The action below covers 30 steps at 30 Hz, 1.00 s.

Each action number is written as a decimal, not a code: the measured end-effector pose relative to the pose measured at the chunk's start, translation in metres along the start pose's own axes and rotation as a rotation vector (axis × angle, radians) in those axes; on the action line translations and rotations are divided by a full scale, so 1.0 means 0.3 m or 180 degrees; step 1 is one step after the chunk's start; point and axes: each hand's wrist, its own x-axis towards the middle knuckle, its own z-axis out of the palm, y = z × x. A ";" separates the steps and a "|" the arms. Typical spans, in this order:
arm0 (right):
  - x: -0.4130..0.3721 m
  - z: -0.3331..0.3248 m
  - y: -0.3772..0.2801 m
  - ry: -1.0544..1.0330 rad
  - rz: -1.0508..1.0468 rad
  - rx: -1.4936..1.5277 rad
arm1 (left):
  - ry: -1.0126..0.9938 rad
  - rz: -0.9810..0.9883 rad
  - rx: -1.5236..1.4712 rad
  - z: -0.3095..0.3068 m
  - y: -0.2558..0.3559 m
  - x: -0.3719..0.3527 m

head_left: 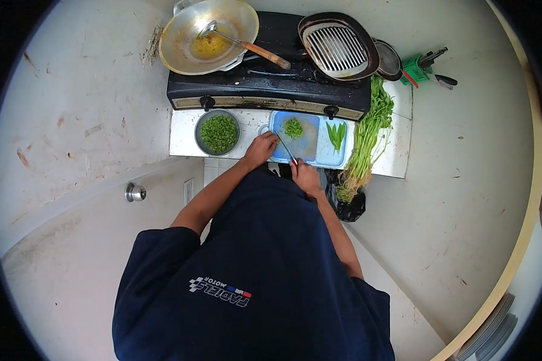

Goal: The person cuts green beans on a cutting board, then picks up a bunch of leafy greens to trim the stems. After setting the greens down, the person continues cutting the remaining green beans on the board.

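My right hand (pixel 306 176) grips a knife (pixel 285 147) by its handle, at the near edge of a blue cutting board (pixel 304 147). The blade slants up and left across the board. My left hand (pixel 263 148) is closed at the board's left edge, its fingertips close to the knife's tip; whatever they pinch is hidden. Ahead of the blade lies a small heap of chopped greens (pixel 293 127). A few whole green leaves (pixel 336 136) rest on the board's right side. Left of the board stands a grey bowl (pixel 199 141) filled with finely chopped greens (pixel 218 133).
Behind the board is a black stove (pixel 265 90) bearing a large wok (pixel 180 45) with a wooden-handled ladle (pixel 265 54) and a grill pan (pixel 337 48). Long-stemmed leafy greens (pixel 367 132) hang over the counter's front edge at right. A green basket (pixel 414 69) holds utensils by the wall.
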 end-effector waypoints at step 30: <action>-0.008 0.006 -0.006 0.0056 0.0056 -0.0057 | 0.0125 0.0042 -0.0008 0.002 0.003 -0.005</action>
